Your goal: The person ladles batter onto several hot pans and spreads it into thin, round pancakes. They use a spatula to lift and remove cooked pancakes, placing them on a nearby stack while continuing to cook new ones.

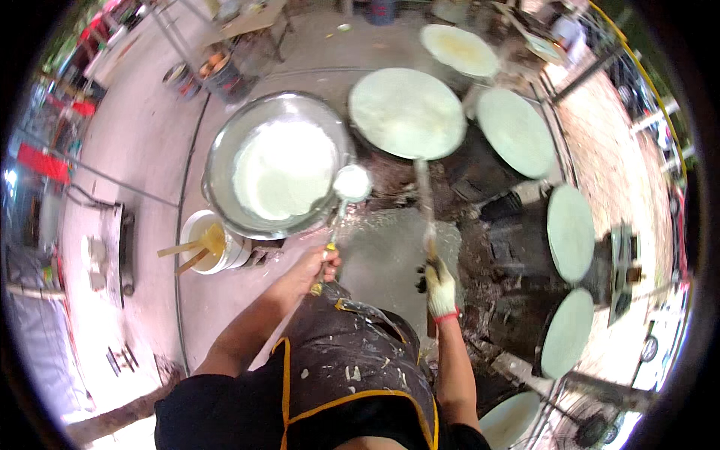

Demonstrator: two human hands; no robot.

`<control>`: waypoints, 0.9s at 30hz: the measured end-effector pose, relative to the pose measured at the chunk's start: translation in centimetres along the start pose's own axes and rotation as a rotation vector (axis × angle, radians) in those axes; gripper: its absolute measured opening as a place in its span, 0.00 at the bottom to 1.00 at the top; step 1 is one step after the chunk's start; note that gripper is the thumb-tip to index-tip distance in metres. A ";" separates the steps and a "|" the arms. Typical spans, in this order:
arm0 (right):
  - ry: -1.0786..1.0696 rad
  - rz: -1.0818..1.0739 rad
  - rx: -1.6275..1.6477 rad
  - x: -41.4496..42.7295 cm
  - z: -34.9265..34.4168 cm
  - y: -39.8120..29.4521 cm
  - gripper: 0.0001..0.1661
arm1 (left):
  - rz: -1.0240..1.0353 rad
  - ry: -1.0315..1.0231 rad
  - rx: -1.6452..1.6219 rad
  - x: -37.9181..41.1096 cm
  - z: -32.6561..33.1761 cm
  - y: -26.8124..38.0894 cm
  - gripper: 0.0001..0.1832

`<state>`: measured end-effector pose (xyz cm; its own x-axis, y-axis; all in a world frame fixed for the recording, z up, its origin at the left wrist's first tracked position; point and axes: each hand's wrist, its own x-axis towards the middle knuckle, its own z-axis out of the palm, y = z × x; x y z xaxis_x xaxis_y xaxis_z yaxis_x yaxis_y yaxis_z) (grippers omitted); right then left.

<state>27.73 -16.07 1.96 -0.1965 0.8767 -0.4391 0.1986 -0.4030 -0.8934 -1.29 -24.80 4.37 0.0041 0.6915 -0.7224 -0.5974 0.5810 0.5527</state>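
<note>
My bare left hand grips a ladle by its yellow-marked handle. The round bowl of the ladle holds white liquid and sits beside the rim of a large metal basin. White batter-like liquid lies in that basin. On my right hand is a pale work glove with dark fingers and a red cuff. It is closed around a long handle, blurred in part, that runs up to a round pan. A pale, whitish layer covers the pan's face.
More round pans with pale faces, one a pan near the first, curve down my right side over dark stove-like bases. A white bucket with yellowish liquid and wooden-handled tools stands left of the basin. Farther off are a table and a fan.
</note>
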 end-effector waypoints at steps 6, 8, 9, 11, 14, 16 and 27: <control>-0.545 -0.166 -1.308 14.9 21.2 -8.3 0.25 | -0.234 0.443 0.558 2.8 -20.7 3.5 0.10; -0.624 -0.145 -1.405 17.6 27.6 -8.4 0.26 | -0.200 0.643 1.031 3.4 -24.7 4.8 0.12; -0.645 -0.120 -1.445 18.3 30.0 -7.8 0.27 | -0.084 0.743 1.245 3.2 -25.6 4.8 0.13; -0.715 -0.102 -1.469 19.6 34.3 -5.7 0.28 | -0.010 0.884 1.399 4.4 -27.8 4.2 0.14; -0.840 -0.085 -1.366 20.2 38.0 -0.3 0.29 | -0.145 0.834 1.099 7.5 -30.6 3.0 0.13; -0.874 -0.042 -1.236 19.8 38.9 1.7 0.29 | -0.188 0.566 0.725 7.1 -29.4 5.2 0.11; -0.702 0.178 -0.780 22.0 36.1 -8.1 0.19 | 0.166 0.524 0.511 7.9 -29.2 10.7 0.05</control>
<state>-12.90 -3.03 -3.88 -0.5645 0.3739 -0.7359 0.7904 -0.0123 -0.6125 -31.06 -25.64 -7.58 -0.5127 0.5666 -0.6451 -0.1099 0.7019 0.7038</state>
